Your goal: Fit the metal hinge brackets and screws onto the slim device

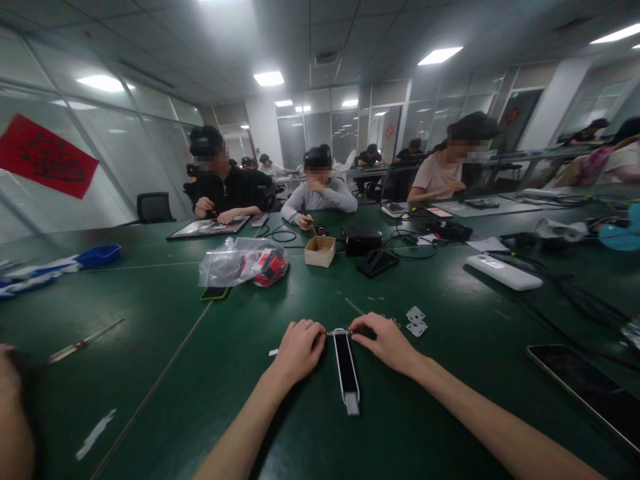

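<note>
On the green table before me lies a long, narrow object with a white frame and a black face [346, 363]; its kind is unclear. A pale grey block [352, 403] sits at its near end. My left hand [300, 347] is closed at the left side of its far end, thumb and fingers pinched together. From the opposite side, my right hand [385, 339] pinches the same end. Small grey bits show between the fingertips, too small to name. Two small white plates with holes [416, 321] rest beyond my right hand.
Ahead are a clear plastic bag with red and black contents [245, 261], a small wooden box [320, 251] and a black box [362, 241]. A tablet-like device [590, 393] lies at right, a thin stick [85, 341] at left. Another person's hand [10, 393] shows at the left edge; several people sit opposite.
</note>
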Demonstrator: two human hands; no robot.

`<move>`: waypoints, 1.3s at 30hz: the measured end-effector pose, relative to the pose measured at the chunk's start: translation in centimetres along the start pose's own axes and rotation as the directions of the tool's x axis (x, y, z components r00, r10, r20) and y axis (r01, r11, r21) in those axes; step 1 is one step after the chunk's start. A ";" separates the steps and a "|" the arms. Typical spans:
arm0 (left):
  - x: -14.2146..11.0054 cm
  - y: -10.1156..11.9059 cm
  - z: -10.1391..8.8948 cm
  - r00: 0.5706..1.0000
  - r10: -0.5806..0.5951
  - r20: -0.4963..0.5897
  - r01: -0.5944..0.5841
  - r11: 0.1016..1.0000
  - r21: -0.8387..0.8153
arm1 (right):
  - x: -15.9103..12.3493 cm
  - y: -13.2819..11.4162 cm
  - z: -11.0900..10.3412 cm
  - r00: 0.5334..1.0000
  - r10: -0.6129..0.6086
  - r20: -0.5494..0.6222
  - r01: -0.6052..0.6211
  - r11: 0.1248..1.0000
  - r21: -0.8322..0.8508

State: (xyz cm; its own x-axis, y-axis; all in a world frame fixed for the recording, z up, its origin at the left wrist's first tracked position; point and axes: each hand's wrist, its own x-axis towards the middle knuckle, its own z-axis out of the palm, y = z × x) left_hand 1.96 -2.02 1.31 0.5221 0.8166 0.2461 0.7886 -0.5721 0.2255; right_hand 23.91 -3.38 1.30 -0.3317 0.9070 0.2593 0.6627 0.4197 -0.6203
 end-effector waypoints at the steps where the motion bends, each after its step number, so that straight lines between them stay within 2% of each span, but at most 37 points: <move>1: 0.0 0.0 0.0 1.000 -0.002 0.000 0.002 1.000 0.001 | 0.0 0.0 0.0 1.000 -0.003 0.001 0.003 1.000 0.001; 15: 0.1 0.1 -0.1 1.000 -0.019 0.022 0.018 1.000 0.002 | -0.1 0.7 0.3 1.000 -0.026 0.003 0.026 1.000 0.004; 39: 0.1 0.0 -0.1 1.000 -0.010 0.017 0.010 1.000 -0.010 | -0.2 0.4 0.1 0.999 -0.033 0.001 0.033 0.999 -0.002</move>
State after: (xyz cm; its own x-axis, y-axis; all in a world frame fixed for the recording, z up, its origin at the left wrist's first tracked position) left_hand 2.03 -1.97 1.43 0.5198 0.8235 0.2274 0.7904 -0.5646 0.2377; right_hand 24.19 -3.40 0.96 -0.3544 0.8925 0.2792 0.6528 0.4499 -0.6095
